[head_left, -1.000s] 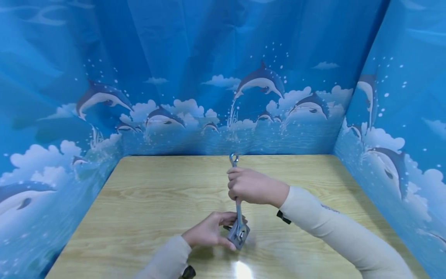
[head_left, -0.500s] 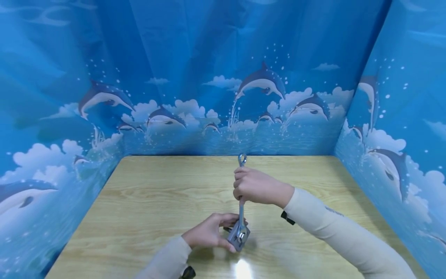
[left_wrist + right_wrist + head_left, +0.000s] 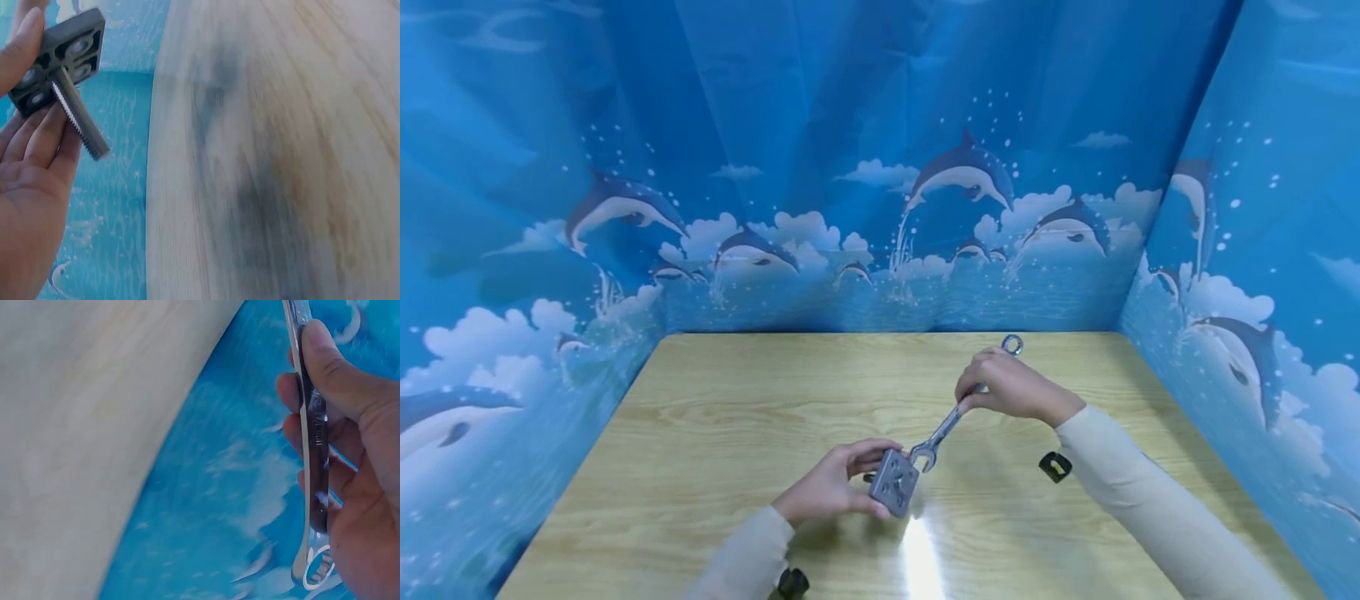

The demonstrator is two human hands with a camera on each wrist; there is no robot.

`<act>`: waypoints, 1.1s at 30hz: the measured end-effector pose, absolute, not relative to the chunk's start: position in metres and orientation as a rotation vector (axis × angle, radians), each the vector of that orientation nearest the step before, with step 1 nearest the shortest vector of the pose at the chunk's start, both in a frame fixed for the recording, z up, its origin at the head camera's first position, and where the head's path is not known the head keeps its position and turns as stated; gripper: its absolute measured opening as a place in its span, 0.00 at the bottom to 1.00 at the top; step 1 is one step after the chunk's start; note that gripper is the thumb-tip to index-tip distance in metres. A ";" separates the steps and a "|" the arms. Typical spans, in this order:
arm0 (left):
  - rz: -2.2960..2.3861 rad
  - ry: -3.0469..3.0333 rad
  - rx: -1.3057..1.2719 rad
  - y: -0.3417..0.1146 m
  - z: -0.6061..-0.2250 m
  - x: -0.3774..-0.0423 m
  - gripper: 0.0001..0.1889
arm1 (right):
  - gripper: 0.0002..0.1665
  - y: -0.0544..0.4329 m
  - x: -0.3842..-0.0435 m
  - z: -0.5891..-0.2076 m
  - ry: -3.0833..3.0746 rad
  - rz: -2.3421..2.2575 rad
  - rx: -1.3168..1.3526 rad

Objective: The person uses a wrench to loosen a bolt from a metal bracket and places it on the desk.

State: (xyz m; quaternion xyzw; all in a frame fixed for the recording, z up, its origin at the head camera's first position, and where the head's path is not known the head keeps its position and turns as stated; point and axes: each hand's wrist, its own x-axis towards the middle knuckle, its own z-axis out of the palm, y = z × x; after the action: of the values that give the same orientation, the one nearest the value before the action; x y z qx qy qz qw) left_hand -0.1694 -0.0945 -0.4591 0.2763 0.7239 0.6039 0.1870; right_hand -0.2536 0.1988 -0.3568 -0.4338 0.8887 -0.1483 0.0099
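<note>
My left hand (image 3: 833, 485) pinches the edges of a small grey square plate (image 3: 889, 493) with holes near its corners. From the plate's other side a threaded bolt (image 3: 80, 114) sticks out toward the palm in the left wrist view. To the right, my right hand (image 3: 1011, 387) grips a shiny combination wrench (image 3: 947, 426) by its shank, thumb along it in the right wrist view. The wrench slants, its open end (image 3: 924, 456) close beside the plate's upper right corner, and its ring end (image 3: 319, 567) showing beyond the hand.
A wood-grain table (image 3: 737, 400) lies beneath both hands, with a bright glare spot near its front. Blue dolphin-print curtains (image 3: 820, 167) stand along its back and sides. A small black device (image 3: 1056, 467) hangs by the right sleeve.
The wrench has come off the plate's face and swung right with my right hand, going from near upright to slanted. My left hand has shifted slightly left and turned the plate.
</note>
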 end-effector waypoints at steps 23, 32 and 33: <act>2.128 2.596 0.264 -0.075 -0.456 -0.174 0.42 | 0.21 0.181 -0.174 -0.444 2.329 -1.609 -0.240; 2.214 2.797 0.299 -0.065 -0.458 -0.174 0.41 | 0.21 0.149 -0.154 -0.454 1.948 -1.913 -0.068; 2.219 2.817 0.314 -0.064 -0.458 -0.174 0.41 | 0.21 0.146 -0.152 -0.455 1.916 -1.935 -0.056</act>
State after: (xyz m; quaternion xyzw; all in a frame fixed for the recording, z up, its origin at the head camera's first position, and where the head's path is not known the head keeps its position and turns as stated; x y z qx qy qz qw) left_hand -0.1743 -0.0645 -0.4578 0.0848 0.7621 0.6003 -0.2272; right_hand -0.1521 0.1460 -0.4549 -0.0201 0.6882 -0.6950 0.2075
